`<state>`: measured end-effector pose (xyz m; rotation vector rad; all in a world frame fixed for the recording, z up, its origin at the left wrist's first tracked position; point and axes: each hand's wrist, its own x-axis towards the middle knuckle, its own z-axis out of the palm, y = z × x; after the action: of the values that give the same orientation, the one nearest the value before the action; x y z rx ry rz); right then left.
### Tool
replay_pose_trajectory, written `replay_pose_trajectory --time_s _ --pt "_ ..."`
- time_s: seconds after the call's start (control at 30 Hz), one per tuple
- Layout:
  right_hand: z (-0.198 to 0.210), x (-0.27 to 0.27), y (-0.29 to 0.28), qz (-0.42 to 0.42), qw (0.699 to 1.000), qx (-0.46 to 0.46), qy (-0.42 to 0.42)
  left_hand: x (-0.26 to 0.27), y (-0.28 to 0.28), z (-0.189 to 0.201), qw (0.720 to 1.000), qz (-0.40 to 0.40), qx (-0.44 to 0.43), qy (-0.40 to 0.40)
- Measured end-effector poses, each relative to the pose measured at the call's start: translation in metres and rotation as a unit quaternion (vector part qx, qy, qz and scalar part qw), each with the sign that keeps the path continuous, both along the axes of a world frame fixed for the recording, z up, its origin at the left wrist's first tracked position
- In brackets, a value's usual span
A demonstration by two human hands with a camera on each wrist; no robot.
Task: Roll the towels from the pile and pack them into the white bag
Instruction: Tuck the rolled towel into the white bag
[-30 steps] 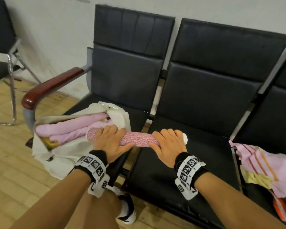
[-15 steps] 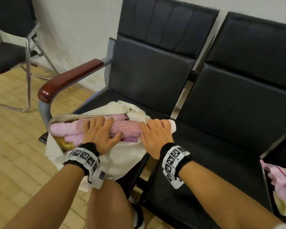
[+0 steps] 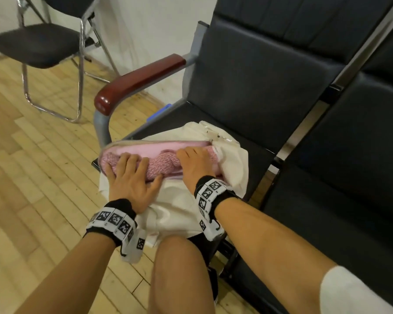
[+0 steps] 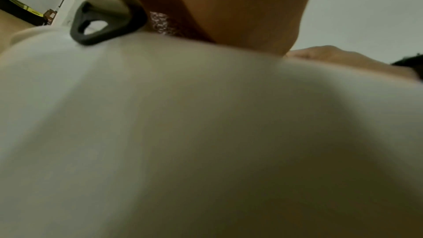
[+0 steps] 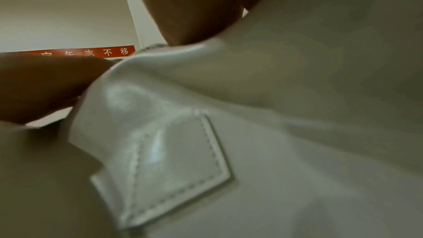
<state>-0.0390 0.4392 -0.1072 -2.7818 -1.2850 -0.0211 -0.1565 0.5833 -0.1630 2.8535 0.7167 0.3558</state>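
— What is seen on the black seat [image 3: 247,123] beside the red-brown armrest [image 3: 138,80]?

— A white bag [image 3: 184,207] is laid there, mouth open. A speckled pink rolled towel [image 3: 161,165] is lodged in that mouth, on paler pink towels [image 3: 154,148].

— And the fingers?

— The left hand [image 3: 132,182] is spread flat on the roll's left end, fingers nearly straight. The right hand [image 3: 195,165] is curled over its right end.
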Motion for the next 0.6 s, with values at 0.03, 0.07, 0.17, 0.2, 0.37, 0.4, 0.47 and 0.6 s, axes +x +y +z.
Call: replay_pose_trajectory --time_s 0.03,0.07,0.17,0.2,0.37,0.4,0.47,0.6 --pt "-0.001 0.001 0.004 0.003 1.000 -0.005 0.003 -0.001 0.000 -0.002 1.000 0.003 -0.001 0.005" --pt "-0.002 0.003 0.006 0.005 1.000 -0.008 0.007 -0.001 0.001 -0.003 1.000 0.007 -0.004 0.010" --pt "-0.008 0.010 0.000 0.004 0.999 -0.017 0.048 0.007 -0.001 -0.003 0.999 0.007 -0.012 0.031" --pt "-0.011 0.015 -0.003 0.002 0.997 -0.008 0.074 0.009 -0.002 -0.002 0.999 0.006 -0.010 0.037" --pt "-0.025 0.040 -0.022 -0.035 0.989 0.052 0.132 0.017 -0.011 0.005 0.998 -0.020 -0.021 0.064" --pt "-0.028 0.041 -0.025 -0.044 0.991 0.041 0.116 0.018 -0.014 0.007 0.996 -0.030 -0.029 0.080" --pt "-0.034 0.042 -0.026 -0.069 0.995 -0.008 0.072 0.019 -0.021 0.009 0.992 -0.045 -0.043 0.112" --pt "-0.038 0.032 -0.024 -0.093 0.991 -0.089 0.024 0.022 -0.028 0.011 0.980 -0.051 -0.052 0.185"
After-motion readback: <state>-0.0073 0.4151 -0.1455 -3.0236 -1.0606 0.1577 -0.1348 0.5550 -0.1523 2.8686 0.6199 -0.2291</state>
